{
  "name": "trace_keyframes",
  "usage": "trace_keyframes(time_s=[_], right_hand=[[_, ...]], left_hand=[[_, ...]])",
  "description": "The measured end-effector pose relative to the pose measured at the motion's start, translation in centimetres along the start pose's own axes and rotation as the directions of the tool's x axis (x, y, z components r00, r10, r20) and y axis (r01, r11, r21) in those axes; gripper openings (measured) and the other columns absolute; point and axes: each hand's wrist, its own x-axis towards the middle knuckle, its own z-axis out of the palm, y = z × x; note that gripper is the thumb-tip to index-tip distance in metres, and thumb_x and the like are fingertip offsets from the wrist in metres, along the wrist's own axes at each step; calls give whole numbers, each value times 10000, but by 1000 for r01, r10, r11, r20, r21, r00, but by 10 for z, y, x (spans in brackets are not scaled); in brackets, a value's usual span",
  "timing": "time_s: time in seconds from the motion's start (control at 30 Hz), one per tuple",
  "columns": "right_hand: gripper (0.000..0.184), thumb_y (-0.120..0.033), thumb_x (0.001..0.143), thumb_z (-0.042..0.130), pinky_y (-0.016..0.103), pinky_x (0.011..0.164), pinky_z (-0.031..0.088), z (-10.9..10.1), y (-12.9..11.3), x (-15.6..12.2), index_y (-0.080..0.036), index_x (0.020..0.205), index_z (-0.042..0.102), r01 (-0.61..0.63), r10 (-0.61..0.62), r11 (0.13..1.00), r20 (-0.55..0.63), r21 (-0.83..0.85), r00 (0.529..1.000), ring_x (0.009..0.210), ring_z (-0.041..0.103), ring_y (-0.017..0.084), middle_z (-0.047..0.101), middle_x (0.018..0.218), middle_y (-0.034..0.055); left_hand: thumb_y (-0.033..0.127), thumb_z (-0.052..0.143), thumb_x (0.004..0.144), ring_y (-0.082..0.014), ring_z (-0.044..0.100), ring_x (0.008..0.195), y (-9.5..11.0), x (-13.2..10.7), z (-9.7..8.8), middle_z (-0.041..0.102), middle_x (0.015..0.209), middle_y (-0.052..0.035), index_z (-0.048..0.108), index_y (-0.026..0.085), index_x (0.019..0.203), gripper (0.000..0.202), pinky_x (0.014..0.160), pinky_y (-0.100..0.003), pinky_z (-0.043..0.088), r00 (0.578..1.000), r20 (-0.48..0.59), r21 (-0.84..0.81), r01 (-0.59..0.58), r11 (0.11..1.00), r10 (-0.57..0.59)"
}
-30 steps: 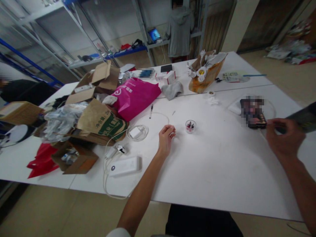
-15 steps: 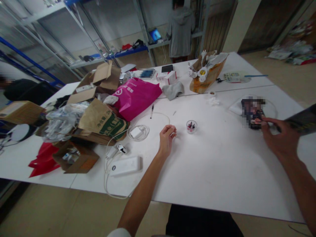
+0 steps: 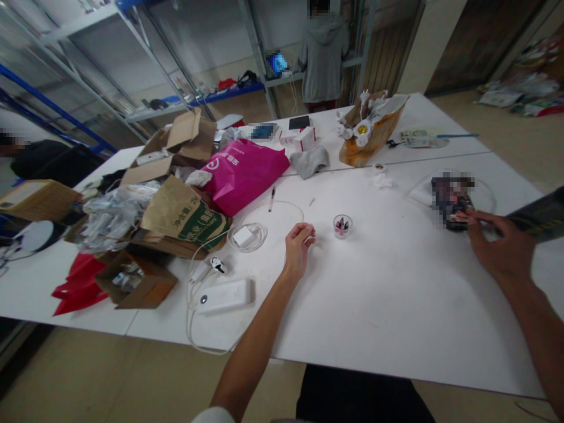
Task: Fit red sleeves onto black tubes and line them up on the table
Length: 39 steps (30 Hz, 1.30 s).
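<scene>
My left hand rests on the white table, fingers curled around the end of a thin white cable. A small clear cup with little dark and red bits stands just right of it. My right hand reaches to the far right, its fingertips touching a dark phone that lies on the table; the fingers are stretched out. A dark flat object lies beside that hand at the frame edge.
A white power bank and a charger with coiled cable lie left of my hand. Behind them are a pink bag, brown paper bags, cardboard boxes and a pen. A person in a grey hoodie stands at the shelves.
My right hand has moved forward from hovering near the phone to touching its near edge. The left hand has stayed in place on the cable.
</scene>
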Motion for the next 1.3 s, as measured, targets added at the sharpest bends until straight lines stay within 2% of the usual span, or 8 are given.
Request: trace_keyframes(time_s=[0.2, 0.5, 0.9, 1.1, 1.3], right_hand=[[426, -531, 963, 663, 449, 1051, 620, 0, 1, 0, -201, 1154, 852, 4, -4, 1000, -22, 17, 1000, 1110, 835, 345, 882, 1186, 134], [371, -520, 901, 697, 447, 1054, 616, 2, 0, 1, -209, 1062, 823, 2, 1, 999, -80, 46, 997, 1114, 851, 357, 889, 1152, 143], [257, -481, 910, 689, 458, 1010, 615, -3, -8, 2, -267, 1028, 767, -47, 48, 999, -40, 18, 998, 1113, 846, 363, 884, 1163, 156], [163, -406, 904, 672, 455, 1075, 582, -7, -18, 3, -312, 1033, 707, -112, 111, 994, 42, 12, 993, 1214, 817, 347, 864, 1249, 163], [150, -400, 858, 693, 450, 1024, 588, -8, -20, 4, -312, 978, 669, -158, 158, 987, 19, -24, 987, 1128, 828, 354, 853, 1129, 185]], left_hand=[[381, 923, 832, -148, 597, 839, 0, 0, 0, 647, 890, -22, 692, 205, 875, 293, 737, -278, 452, 1000, 2, 1, -4, 1000, 4], [337, 905, 790, -137, 596, 844, 0, 0, 1, 644, 900, -15, 700, 195, 873, 264, 742, -261, 457, 1000, 0, -12, -2, 1000, 2], [315, 880, 787, -139, 593, 850, 2, -1, 2, 645, 912, -18, 718, 192, 879, 224, 746, -270, 454, 1000, -14, -10, 0, 1000, 0], [311, 885, 783, -139, 591, 849, 3, -2, 2, 641, 914, -21, 722, 188, 876, 225, 745, -269, 454, 1000, -8, -10, -1, 1000, 0], [313, 886, 783, -142, 585, 847, 1, 0, 1, 638, 915, -21, 717, 194, 874, 226, 746, -270, 451, 1000, -5, -10, 6, 1000, -6]])
